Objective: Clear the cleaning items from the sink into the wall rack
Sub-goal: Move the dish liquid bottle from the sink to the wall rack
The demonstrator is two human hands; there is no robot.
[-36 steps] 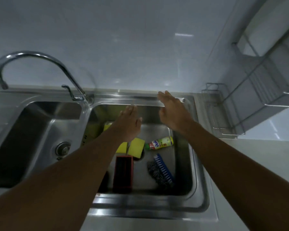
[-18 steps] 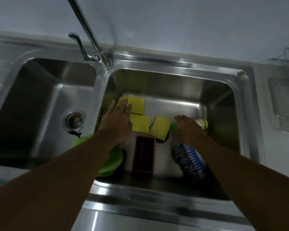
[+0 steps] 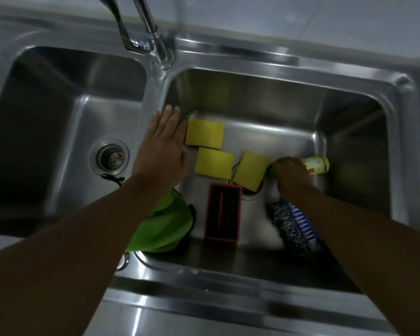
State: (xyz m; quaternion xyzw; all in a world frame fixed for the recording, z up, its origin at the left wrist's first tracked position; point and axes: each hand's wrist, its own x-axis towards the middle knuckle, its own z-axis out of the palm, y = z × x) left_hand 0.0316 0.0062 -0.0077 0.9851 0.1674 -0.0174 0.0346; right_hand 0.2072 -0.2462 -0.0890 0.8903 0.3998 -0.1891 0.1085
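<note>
In the right basin of the steel sink [image 3: 289,76] lie three yellow sponges [image 3: 204,135], [image 3: 214,163], [image 3: 250,170]. A red tray [image 3: 223,215], a green cloth [image 3: 166,224], a steel scourer [image 3: 290,225] and a blue brush [image 3: 304,223] lie nearer me. My right hand [image 3: 292,175] is closed over a yellow detergent bottle [image 3: 317,164] lying on its side; its green cap end peeks out on the left. My left hand [image 3: 161,151] is flat and open against the basin's left wall, beside the sponges. The wall rack is out of view.
The left basin [image 3: 66,141] holds only its drain strainer [image 3: 110,157]. The faucet [image 3: 153,37] rises from the divider at the back. The sink's front rim [image 3: 228,287] runs across below my arms.
The view dropped closer over the sink and the rack left the frame. My right hand went down onto the bottle and closed on it. My left hand shifted slightly left to the basin wall.
</note>
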